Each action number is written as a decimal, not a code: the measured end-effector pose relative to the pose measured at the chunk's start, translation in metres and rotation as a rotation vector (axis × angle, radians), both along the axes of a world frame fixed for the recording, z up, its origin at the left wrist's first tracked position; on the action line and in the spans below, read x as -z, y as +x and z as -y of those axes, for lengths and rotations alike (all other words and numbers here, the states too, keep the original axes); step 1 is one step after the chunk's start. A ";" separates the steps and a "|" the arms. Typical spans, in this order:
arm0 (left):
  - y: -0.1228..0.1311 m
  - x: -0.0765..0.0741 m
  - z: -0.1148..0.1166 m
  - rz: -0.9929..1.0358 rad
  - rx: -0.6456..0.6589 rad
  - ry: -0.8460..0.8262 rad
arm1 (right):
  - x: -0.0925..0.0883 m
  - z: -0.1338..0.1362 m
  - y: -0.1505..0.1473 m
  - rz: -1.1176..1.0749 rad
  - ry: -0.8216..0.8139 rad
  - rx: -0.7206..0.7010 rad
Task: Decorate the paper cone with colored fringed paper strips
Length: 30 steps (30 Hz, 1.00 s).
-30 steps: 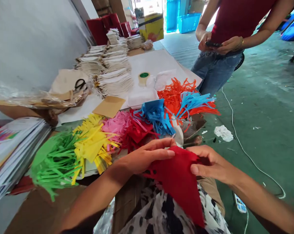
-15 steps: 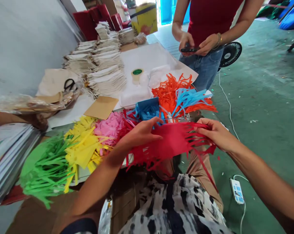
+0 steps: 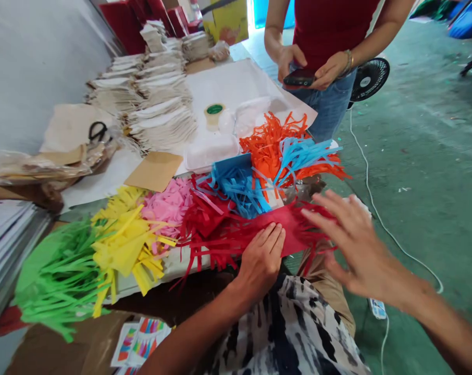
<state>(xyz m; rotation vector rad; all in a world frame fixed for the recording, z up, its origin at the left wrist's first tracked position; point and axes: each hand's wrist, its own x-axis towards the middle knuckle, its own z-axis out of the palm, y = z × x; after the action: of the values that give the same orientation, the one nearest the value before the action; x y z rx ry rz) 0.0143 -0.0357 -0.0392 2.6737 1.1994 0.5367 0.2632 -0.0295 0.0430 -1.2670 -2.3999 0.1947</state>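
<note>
Red fringed tissue paper (image 3: 288,221) lies at the table's front edge, its cut strips trailing to both sides. My left hand (image 3: 262,255) rests flat on its solid middle, fingers together and stretched out. Over the right-hand fringe, my right hand (image 3: 351,247) is spread and blurred, holding nothing; whether its fingertips touch the strips I cannot tell. Behind the sheet are a blue fringed bundle (image 3: 241,190) and orange strips (image 3: 267,143) with light blue strips (image 3: 298,156) on top. Pink (image 3: 168,205), yellow (image 3: 122,239) and green (image 3: 60,265) fringed bundles lie to the left.
Stacked paper bags (image 3: 158,114) fill the far left of the table. Tape (image 3: 213,115), a white tray (image 3: 212,152) and black-handled scissors (image 3: 98,131) lie nearby. A person (image 3: 333,36) holding a phone (image 3: 299,77) stands across, near a fan (image 3: 371,80).
The red fringed paper has gone from being held up between both hands to lying on the table edge. My left hand flattened onto it; my right hand let go and spread.
</note>
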 end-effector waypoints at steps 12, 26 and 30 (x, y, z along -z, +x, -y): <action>-0.036 -0.036 -0.009 0.248 -0.085 -0.266 | 0.045 -0.019 -0.006 -0.107 -0.239 -0.128; -0.027 -0.035 -0.043 0.043 -0.317 -0.286 | 0.040 -0.025 -0.031 0.117 -0.246 0.216; -0.028 -0.037 -0.043 0.031 -0.354 -0.366 | 0.045 -0.022 -0.033 0.073 -0.245 0.266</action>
<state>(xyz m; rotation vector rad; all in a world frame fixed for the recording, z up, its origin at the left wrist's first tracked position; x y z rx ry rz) -0.0140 0.0077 -0.0019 2.1573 1.5971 0.3582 0.2297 -0.0072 -0.0020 -1.7159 -2.2884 0.3769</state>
